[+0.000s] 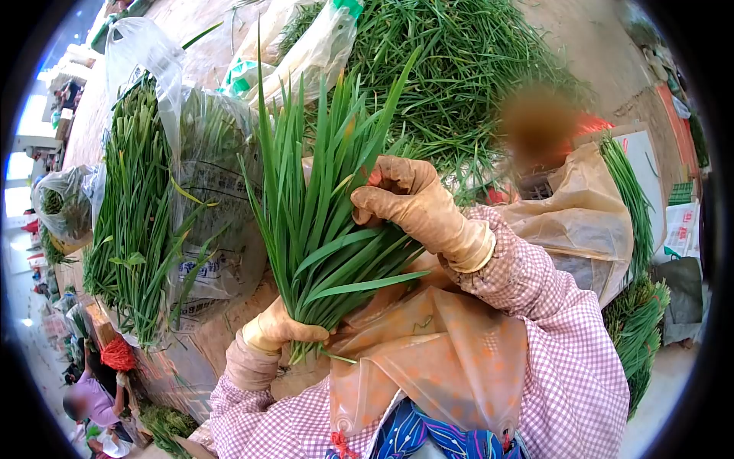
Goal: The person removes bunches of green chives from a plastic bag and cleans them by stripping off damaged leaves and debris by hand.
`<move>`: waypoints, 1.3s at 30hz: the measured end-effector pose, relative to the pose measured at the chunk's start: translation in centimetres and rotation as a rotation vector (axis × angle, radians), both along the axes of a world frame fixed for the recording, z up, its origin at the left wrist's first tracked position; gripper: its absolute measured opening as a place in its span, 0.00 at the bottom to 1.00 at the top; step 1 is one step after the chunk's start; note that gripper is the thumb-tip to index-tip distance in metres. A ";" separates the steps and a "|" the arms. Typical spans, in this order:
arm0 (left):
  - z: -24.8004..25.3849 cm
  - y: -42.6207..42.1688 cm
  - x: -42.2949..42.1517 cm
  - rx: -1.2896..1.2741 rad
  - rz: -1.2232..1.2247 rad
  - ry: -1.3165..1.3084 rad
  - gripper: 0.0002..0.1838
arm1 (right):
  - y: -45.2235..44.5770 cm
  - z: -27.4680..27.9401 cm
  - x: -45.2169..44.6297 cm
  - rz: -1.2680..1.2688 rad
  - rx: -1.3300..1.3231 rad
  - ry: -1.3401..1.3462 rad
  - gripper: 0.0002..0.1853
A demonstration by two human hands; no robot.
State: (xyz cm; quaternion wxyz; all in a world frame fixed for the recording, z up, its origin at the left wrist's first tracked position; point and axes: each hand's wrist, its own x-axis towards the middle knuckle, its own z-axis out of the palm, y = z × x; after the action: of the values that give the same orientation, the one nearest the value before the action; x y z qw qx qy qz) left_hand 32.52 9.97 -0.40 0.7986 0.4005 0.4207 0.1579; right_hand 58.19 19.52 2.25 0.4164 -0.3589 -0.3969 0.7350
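Observation:
My left hand (284, 329), in a tan glove, is wrapped round the lower end of a bunch of long green leaves (317, 222). The leaves fan out upward and to the right in front of me. My right hand (401, 200), also gloved, is at the right side of the bunch with its thumb and fingers curled together. Whatever lies between those fingertips is too small to make out. Beneath both arms a translucent brown apron (436, 344) covers my lap.
A big heap of loose green leaves (436, 76) lies ahead. Plastic bags (218, 199) and bundled leaves (138, 214) stand at the left, near red twine (117, 354). More bundles (631, 199) are at the right. A person (99, 398) is at the lower left.

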 end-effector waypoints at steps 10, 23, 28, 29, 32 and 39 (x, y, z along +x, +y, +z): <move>-0.3 -0.1 0.2 0.135 -0.040 0.077 0.40 | -0.2 0.1 0.1 -0.003 -0.049 0.098 0.05; 0.1 0.1 0.5 0.108 -0.053 0.069 0.40 | -0.7 2.0 -0.5 0.106 -0.209 0.099 0.17; 0.3 0.1 0.4 0.067 -0.056 0.056 0.43 | -0.8 2.6 -0.7 0.064 -0.309 0.100 0.10; 0.3 0.1 0.4 0.066 -0.056 0.056 0.43 | -0.8 2.0 -0.7 0.083 -0.279 0.105 0.10; 0.4 0.2 0.6 0.100 -0.053 0.060 0.44 | -0.7 1.9 -0.6 0.099 -0.242 0.064 0.10; -0.1 0.0 0.2 0.133 -0.060 0.085 0.45 | -1.2 2.6 -1.0 0.031 -0.273 0.030 0.09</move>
State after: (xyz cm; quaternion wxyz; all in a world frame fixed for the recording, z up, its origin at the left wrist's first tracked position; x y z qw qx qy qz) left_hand 32.70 9.93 -0.49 0.7559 0.4715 0.4307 0.1443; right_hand 57.21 18.30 4.89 0.3584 -0.3949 -0.2925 0.7938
